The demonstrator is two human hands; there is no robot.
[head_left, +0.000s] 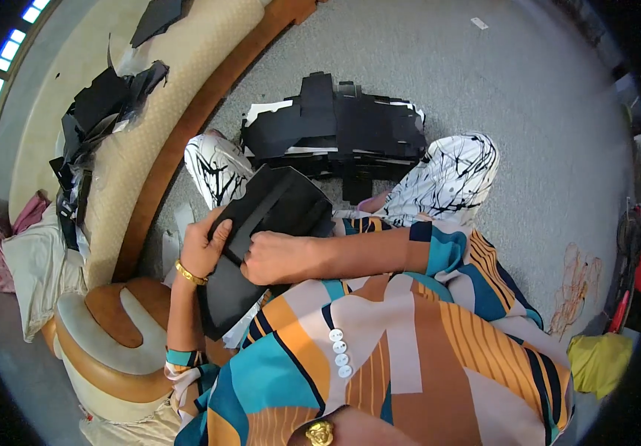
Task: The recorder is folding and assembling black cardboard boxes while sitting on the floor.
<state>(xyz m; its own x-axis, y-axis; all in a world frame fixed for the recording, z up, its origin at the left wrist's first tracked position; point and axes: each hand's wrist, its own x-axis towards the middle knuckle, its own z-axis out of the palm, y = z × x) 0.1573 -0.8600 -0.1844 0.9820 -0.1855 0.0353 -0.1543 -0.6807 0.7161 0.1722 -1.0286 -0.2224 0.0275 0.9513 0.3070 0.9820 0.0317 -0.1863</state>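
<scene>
A folded black cardboard piece point(291, 204) lies tilted across my lap, with a lower panel that reaches down towards my left forearm. My left hand point(203, 245) grips its left edge, thumb on top and fingers beneath. My right hand point(279, 258) is closed in a fist over the middle, by a band-like fold; its fingertips are curled out of sight against the cardboard. On the floor between my knees sits a thick stack of black cardboard pieces point(380, 134), with white edges showing and some pieces laid crosswise.
At left stands a bed with a cream mattress point(187, 67) and a wooden rim point(187, 126); loose black cardboard scraps point(101, 100) lie on it. A brown and cream rounded seat point(116, 334) is near my left elbow. A yellow-green cloth point(599, 363) and tangled cord point(577, 286) lie at right.
</scene>
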